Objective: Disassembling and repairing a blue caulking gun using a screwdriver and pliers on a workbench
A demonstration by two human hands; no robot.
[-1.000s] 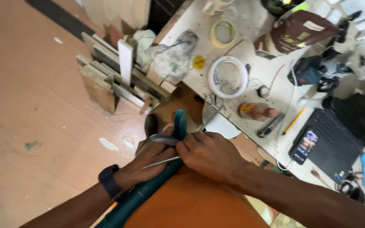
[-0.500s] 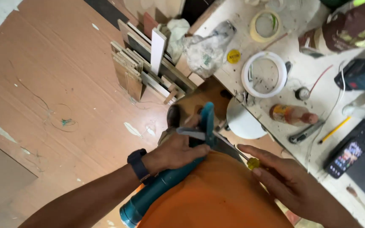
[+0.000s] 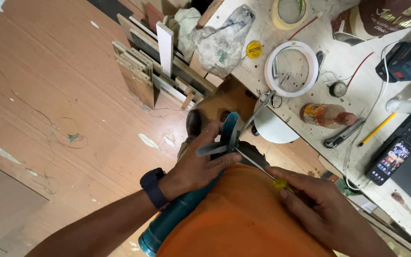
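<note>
Head view, looking down. A teal power tool [image 3: 186,209] lies across the person's lap on orange cloth [image 3: 243,219], long body slanting from lower left up to upper right, its nose with grey blades [image 3: 215,148] pointing toward the bench. The left hand [image 3: 198,166], wearing a dark watch [image 3: 154,186], is clamped round the tool's front. The right hand [image 3: 319,207] grips a yellow-handled screwdriver [image 3: 262,170], tip at the nose. Beyond, the white bench [image 3: 357,71] holds a white ring [image 3: 291,69], a phone [image 3: 389,162] and a pencil [image 3: 376,129].

Bright, even light, soft shadows, sharp focus, slight wide-angle edge distortion.
</note>
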